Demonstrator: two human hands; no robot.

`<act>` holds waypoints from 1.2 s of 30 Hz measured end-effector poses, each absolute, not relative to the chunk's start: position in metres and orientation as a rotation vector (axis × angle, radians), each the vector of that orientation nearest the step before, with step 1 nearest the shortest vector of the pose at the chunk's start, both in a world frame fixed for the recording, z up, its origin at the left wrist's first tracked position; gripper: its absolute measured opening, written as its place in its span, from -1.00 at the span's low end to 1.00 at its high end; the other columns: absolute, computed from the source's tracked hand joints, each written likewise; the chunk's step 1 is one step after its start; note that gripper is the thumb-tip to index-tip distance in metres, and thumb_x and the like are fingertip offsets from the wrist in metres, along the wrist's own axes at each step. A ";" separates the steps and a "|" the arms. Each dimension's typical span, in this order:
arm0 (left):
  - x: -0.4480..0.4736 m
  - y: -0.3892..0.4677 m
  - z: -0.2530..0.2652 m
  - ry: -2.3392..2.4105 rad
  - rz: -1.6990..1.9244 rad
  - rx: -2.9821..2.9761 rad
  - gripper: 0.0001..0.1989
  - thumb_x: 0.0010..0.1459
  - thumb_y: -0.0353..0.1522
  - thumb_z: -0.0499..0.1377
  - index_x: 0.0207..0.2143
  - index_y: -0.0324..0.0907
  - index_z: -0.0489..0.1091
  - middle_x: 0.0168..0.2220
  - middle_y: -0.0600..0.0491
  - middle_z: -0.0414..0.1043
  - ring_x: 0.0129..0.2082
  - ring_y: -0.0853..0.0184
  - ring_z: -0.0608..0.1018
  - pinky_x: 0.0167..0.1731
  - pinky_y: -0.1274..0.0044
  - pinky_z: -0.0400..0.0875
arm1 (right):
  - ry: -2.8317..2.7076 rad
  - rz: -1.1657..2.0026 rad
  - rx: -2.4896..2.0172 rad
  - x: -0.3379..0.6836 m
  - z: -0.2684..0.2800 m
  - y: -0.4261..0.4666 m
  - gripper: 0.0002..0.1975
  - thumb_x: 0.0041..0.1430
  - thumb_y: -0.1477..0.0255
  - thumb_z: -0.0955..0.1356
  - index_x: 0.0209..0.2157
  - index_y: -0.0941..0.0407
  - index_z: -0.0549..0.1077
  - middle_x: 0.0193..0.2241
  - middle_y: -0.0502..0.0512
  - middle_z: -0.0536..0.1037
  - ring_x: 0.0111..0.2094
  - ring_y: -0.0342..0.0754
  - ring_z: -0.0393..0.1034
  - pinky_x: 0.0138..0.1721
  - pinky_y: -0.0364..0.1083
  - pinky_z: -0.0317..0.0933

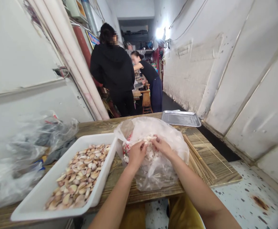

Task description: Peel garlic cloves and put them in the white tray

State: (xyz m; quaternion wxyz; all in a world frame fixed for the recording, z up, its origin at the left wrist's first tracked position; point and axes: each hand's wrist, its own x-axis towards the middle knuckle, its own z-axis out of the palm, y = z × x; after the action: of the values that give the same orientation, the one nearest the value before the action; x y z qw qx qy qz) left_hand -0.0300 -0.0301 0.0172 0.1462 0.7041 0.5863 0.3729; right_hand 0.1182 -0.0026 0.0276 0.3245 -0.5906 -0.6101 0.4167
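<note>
A clear plastic bag [164,127] lies opened out on the wooden table, with a heap of white papery garlic skins [150,154] in it. Both my hands are over the heap, close together. My left hand [137,154] has its fingers curled in a pinch at the heap's left side. From the right, my right hand [162,146] reaches in with its fingertips pressed together among the skins. What sits between the fingers of either hand is too small to make out. Left of the bag stands a white plastic tub [103,187] holding many unpeeled garlic cloves [81,175].
Bamboo skewers [198,159] lie on the table [225,178] right of the bag. A metal tray [180,118] sits at the far edge. Crumpled plastic bags [17,165] fill the left side. Two people [115,66] in dark clothes stand beyond the table, near a wooden stool [146,100].
</note>
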 end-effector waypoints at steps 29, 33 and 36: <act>-0.155 -0.085 0.110 1.575 0.932 1.840 -0.65 0.05 -0.15 -0.01 -0.30 -0.21 0.38 -0.49 0.07 0.45 -0.45 0.34 0.47 -0.41 0.56 0.33 | -2.109 1.245 -0.617 0.055 0.078 0.001 -0.44 -0.10 0.36 0.39 0.02 -0.01 0.31 0.00 0.07 0.36 -0.21 -0.09 0.34 -0.36 -0.18 0.26; -0.126 -0.072 0.116 1.391 0.887 1.939 -0.66 0.06 -0.18 0.00 -0.30 -0.21 0.41 -0.44 0.05 0.46 -0.44 0.34 0.46 -0.38 0.55 0.33 | -2.075 1.417 -0.525 0.038 0.088 -0.017 -0.61 -0.03 0.32 0.36 -0.10 0.09 0.40 -0.31 0.02 0.49 -0.45 -0.19 0.35 -0.44 -0.21 0.23; -0.114 -0.066 0.119 1.494 0.793 2.123 -0.72 0.07 -0.25 -0.01 -0.34 -0.20 0.43 -0.45 0.03 0.46 -0.43 0.34 0.45 -0.34 0.54 0.31 | -2.111 1.443 -0.721 0.049 0.082 -0.017 -0.73 0.07 0.25 0.27 -0.35 0.16 0.46 -0.65 -0.06 0.40 -0.65 -0.22 0.26 -0.58 -0.23 0.14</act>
State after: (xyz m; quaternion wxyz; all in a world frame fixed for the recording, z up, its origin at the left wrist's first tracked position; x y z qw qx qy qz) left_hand -0.1139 -0.0664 0.1186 0.2119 0.7644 0.5378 0.2857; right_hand 0.0494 -0.0172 0.0823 0.2400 -0.2636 -0.7714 0.5271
